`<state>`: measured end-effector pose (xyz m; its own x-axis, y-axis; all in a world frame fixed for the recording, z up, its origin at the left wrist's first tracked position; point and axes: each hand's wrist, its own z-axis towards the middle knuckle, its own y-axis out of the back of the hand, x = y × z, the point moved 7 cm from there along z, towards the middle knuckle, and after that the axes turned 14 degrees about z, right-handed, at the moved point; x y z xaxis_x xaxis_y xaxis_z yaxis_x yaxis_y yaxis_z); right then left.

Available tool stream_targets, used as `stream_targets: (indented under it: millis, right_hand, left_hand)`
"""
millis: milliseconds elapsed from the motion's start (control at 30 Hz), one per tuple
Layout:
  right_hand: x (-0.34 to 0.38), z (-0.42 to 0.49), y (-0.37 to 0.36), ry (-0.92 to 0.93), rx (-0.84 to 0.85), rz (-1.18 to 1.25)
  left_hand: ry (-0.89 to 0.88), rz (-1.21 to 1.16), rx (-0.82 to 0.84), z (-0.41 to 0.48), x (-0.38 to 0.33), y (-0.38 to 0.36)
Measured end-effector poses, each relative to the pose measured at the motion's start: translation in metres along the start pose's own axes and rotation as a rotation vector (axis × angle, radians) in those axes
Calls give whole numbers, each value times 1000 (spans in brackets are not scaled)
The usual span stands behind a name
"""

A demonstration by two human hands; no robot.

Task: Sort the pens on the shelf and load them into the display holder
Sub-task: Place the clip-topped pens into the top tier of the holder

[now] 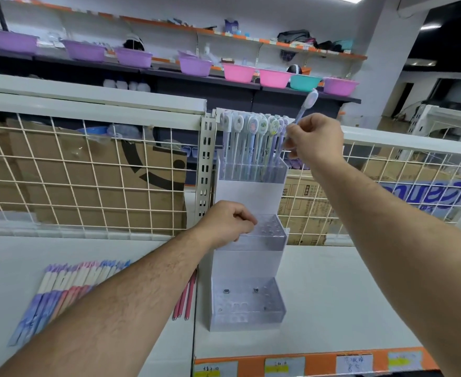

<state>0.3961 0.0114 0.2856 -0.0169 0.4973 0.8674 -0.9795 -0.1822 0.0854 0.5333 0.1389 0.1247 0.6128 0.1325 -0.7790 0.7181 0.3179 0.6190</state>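
Note:
A clear three-tier display holder [247, 319] stands on the white shelf. Its top tier [251, 172] holds several pens [251, 137] with oval cartoon caps. My right hand [316, 140] pinches a lilac pen [305, 107] tilted above the right end of that top tier. My left hand [226, 224] grips the left edge of the middle tier [267, 229], whose holes hold no pens. A row of purple and pink pens [60, 284] lies flat on the shelf at the left. Three pink pens [185, 297] lie just left of the holder's base.
A white wire grid [87, 172] backs the shelf, with cardboard boxes [68, 170] behind it. A slotted metal upright [204, 164] stands left of the holder. Coloured plastic basins [240, 72] line a far shelf. Orange price labels [311, 363] run along the shelf's front edge.

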Motion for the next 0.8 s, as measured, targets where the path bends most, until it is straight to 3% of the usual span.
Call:
stream_targets:
  millis: [800]
  right_hand:
    - [-3, 1, -37, 48, 209, -695]
  left_hand:
    - [-31, 81, 16, 2, -3, -5]
